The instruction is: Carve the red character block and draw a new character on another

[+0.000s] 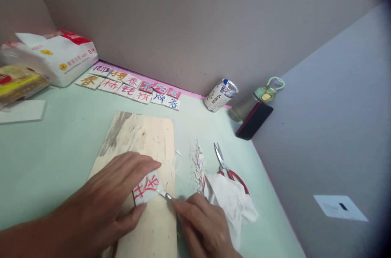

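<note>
A small white tile (147,188) with a red character on it rests on a wooden board (152,136). My left hand (113,193) grips the tile at its edges, fingers along the far side and thumb on the near side. In my right hand (204,221) is a craft knife (165,194), its blade tip touching the tile's right edge. My fingers wrap round the knife's handle and hide most of it. Right of the board lie scraps and shavings (198,164), partly beside a crumpled white tissue (227,201).
Red-handled scissors (227,168) lie by the tissue. Several lettered tiles (134,87) stand in rows at the back. A can (219,97), a bottle (244,105) and a phone (255,121) are back right. Tissue packs (67,62) and a white slab (23,111) are left.
</note>
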A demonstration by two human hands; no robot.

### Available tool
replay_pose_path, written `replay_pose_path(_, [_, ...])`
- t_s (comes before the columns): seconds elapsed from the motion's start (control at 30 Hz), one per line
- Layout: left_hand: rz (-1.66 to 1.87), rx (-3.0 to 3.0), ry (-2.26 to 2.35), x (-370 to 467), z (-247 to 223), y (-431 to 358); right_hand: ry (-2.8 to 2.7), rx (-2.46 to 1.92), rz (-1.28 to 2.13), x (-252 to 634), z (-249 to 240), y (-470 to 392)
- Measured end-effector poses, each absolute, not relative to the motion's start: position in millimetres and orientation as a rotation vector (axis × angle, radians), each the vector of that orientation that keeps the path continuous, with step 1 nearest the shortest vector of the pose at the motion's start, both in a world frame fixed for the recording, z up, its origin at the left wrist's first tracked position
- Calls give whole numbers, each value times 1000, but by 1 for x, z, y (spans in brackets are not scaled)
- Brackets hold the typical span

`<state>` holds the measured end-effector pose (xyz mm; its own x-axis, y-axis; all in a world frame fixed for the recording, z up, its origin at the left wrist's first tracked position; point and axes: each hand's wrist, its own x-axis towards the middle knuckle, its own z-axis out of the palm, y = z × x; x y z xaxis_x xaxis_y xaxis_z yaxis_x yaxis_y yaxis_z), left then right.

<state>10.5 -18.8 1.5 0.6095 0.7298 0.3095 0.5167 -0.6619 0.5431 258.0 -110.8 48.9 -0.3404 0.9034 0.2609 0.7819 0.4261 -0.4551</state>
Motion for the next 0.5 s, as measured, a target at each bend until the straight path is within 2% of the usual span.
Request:
replay_pose_path(0.3, [726,2418,1015,6,-4,-15,-2135,-1402,354,259,48,-109])
replay_pose_path(0.5, [639,2535,948,-8,-22,-6,-2087,-1408,543,264,49,-108])
